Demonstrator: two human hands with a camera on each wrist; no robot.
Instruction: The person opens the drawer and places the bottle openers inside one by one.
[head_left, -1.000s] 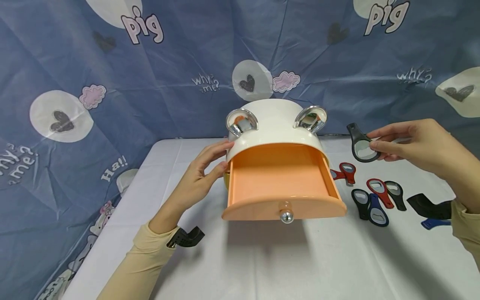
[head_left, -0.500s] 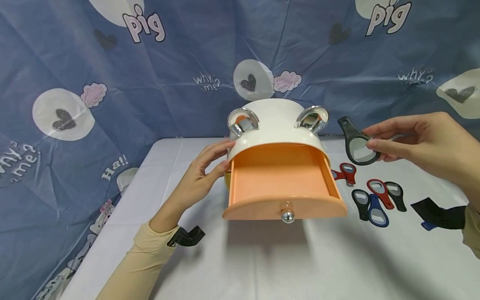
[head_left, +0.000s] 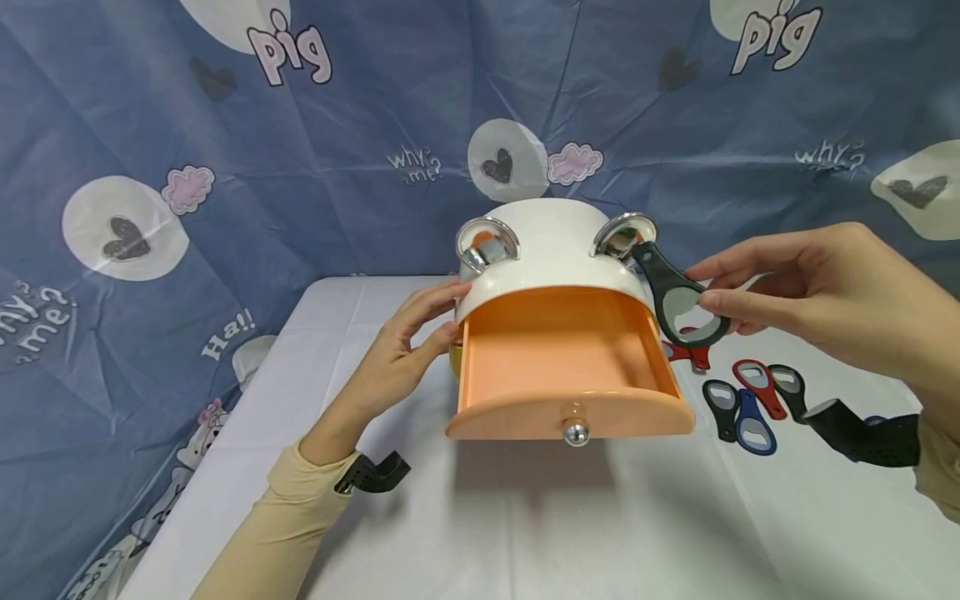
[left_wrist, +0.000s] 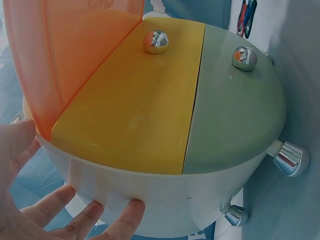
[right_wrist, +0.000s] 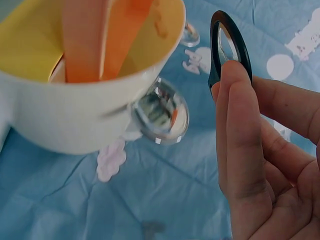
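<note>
Glossy plastic-looking drawer (head_left: 510, 417), mirror-smooth metallic knob (head_left: 576, 432).

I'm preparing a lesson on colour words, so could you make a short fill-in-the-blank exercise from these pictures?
1. The right hand pinches a ____ tool.
2. The left hand touches the ____ casing.
3. The open drawer is ____ inside.
4. In the left-wrist view, the yellow drawer front lies between the open drawer and a ____ one.

Missing words: black; white; orange; green.

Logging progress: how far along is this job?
Done: the orange drawer stands open. In hand: the right hand pinches a black tool; the left hand touches the white cabinet. Probably left: loading, since other tools lie on the table and the drawer shows none.
</note>
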